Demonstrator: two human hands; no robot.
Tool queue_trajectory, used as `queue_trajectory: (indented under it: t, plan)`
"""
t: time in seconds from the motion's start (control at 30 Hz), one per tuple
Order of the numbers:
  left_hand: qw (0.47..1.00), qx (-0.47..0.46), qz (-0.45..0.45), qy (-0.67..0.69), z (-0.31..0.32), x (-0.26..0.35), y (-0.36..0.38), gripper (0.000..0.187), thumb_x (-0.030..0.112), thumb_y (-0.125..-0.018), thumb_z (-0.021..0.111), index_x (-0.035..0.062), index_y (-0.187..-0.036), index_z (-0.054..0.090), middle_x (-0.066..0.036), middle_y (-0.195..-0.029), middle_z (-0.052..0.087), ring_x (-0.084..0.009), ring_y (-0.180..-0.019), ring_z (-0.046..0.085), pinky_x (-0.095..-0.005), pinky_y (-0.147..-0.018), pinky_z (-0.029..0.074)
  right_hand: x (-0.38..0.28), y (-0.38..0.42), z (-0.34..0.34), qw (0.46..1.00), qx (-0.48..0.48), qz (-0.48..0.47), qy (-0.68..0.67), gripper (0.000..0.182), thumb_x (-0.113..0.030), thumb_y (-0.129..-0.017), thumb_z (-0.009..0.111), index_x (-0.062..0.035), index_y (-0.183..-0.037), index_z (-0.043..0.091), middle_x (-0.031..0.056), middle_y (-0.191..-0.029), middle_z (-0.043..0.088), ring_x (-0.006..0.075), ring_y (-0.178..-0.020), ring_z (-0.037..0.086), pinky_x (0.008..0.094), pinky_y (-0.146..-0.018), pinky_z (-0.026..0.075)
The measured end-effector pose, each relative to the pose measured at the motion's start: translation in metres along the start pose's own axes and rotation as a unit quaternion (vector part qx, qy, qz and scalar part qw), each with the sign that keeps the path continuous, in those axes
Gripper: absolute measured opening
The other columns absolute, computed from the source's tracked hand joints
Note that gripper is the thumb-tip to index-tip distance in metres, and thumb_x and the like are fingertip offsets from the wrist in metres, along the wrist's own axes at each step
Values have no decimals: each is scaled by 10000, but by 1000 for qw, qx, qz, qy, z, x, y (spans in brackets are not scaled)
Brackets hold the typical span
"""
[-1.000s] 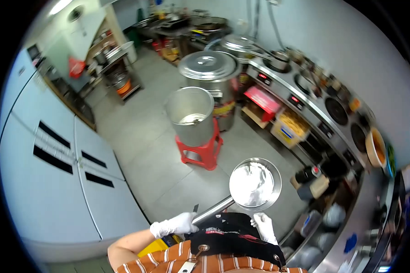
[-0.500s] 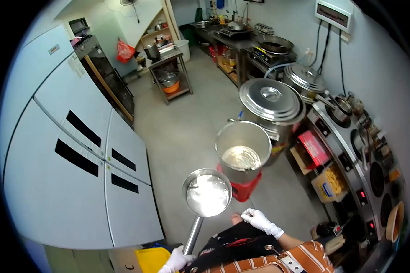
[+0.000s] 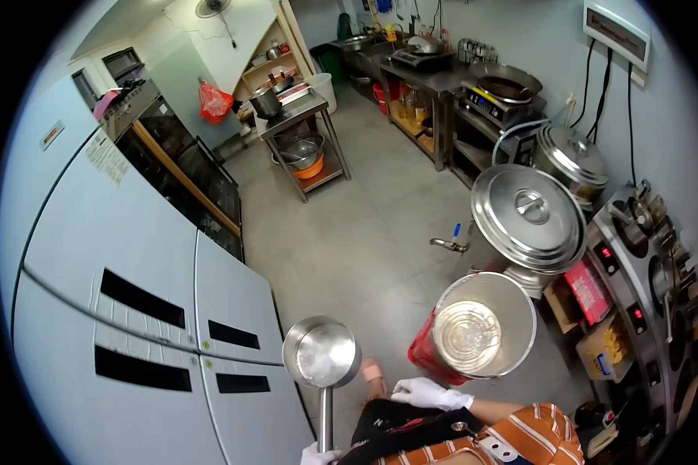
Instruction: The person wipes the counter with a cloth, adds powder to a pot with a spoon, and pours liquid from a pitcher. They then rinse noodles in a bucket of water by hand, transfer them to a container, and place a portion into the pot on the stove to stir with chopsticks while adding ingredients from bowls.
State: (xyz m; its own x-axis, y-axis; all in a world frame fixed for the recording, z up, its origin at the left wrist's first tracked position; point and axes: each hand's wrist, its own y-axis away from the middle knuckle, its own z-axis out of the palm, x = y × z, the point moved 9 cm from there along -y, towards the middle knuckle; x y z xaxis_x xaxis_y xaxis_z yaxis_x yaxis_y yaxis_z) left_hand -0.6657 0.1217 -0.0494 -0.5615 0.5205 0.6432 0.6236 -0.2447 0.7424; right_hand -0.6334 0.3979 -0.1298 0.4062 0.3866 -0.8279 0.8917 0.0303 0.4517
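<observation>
My gloved left hand point(image 3: 318, 456) is closed round the tubular handle of a long-handled metal ladle point(image 3: 322, 353), at the bottom edge of the view. Its round bowl is held level, left of a tall metal bucket point(image 3: 517, 329); a shiny, ringed bottom shows inside. The bucket rests on a red stool point(image 3: 425, 353). My gloved right hand point(image 3: 433, 395) hangs over the dark apron point(image 3: 395, 422), holding nothing, fingers loosely extended. Behind the bucket stands a large lidded pot point(image 3: 529, 213) with a blue-handled tap point(image 3: 451, 242) on its side.
A white refrigerator point(image 3: 139, 256) lines the left side. On the right runs a cooker counter point(image 3: 636, 287) with pans, and a tub of yellow pieces point(image 3: 609, 349) below it. Farther back are a steel trolley point(image 3: 298, 116) and another lidded pot point(image 3: 574, 151). Grey floor point(image 3: 349, 232) lies between.
My view has turned, so the bucket and large pot appear farther right. The ladle, still in my left hand, appears farther left with its handle more upright. My right hand sits slightly lower.
</observation>
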Motion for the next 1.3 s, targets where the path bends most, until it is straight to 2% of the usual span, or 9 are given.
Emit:
queue_trajectory:
  t: [0.1, 0.37, 0.47, 0.5, 0.57, 0.67, 0.87, 1.07, 1.3]
  plan:
    - [993, 4, 85, -86, -48, 50, -71, 242, 137, -770, 706, -10, -939, 616, -74, -701, 617, -106, -594, 541, -261, -498, 444, -6, -68, -20, 998, 38, 27, -33, 362, -377, -874, 552, -45, -1000, 624, 169, -937, 655, 317, -906, 623, 388, -808, 461]
    - [995, -83, 26, -50, -77, 250, -189, 91, 99, -772, 617, 38, -809, 561, -15, -540, 487, -115, -416, 456, -261, -365, 345, -39, -185, -137, 977, 180, 87, -80, 351, -355, -864, 588, -30, -993, 617, 162, -928, 667, 306, -882, 640, 378, -773, 486]
    - [992, -91, -42, -77, -97, 267, -282, 149, 23, -754, 662, -1, -871, 573, -39, -672, 584, -118, -531, 557, -257, -498, 447, -21, -221, -180, 961, 230, 106, -108, 338, -340, -860, 604, -24, -980, 622, 157, -905, 666, 291, -867, 641, 367, -761, 483]
    - [994, -92, -19, -63, -88, 298, -298, 140, 18, -761, 656, 16, -832, 535, -34, -611, 546, -123, -463, 529, -263, -425, 404, -17, -238, -192, 963, 228, 103, -104, 338, -340, -860, 604, -24, -980, 622, 157, -905, 666, 291, -867, 641, 367, -761, 483]
    - [993, -97, -10, -64, -88, 328, -351, 147, 28, -766, 663, 8, -850, 544, -33, -599, 546, -111, -468, 522, -247, -430, 403, 5, -268, -212, 952, 212, 157, -157, 293, -297, -869, 619, -31, -991, 629, 112, -864, 666, 188, -795, 621, 312, -741, 479]
    - [993, -104, 6, -61, -69, 401, -403, 158, 48, -774, 668, 6, -866, 546, -34, -590, 547, -105, -468, 522, -242, -428, 396, -13, -315, -273, 959, 190, 161, -137, 267, -279, -873, 620, -32, -973, 630, 96, -825, 657, 163, -755, 597, 304, -715, 471]
    - [991, -114, 5, -74, -41, 553, -497, 144, 54, -768, 675, 20, -864, 573, -26, -616, 564, -100, -485, 536, -234, -442, 396, -63, -416, -441, 970, 211, 124, -10, 332, -334, -850, 615, -35, -995, 632, 160, -838, 650, 278, -787, 622, 350, -733, 478]
    - [989, -118, 35, -86, -18, 702, -606, 156, 23, -756, 671, 17, -843, 541, -29, -621, 555, -104, -463, 528, -245, -422, 412, -77, -508, -593, 957, 261, 123, 12, 346, -344, -845, 614, -36, -1003, 627, 152, -844, 650, 294, -806, 627, 362, -732, 477]
    - [980, -158, 64, -105, 11, 863, -752, 146, 31, -759, 663, 16, -836, 540, -32, -625, 547, -108, -467, 535, -242, -424, 411, -41, -591, -692, 921, 280, 258, -87, 503, -334, -854, 633, 59, -1158, 558, 213, -1097, 623, 288, -1052, 599, 332, -915, 454]
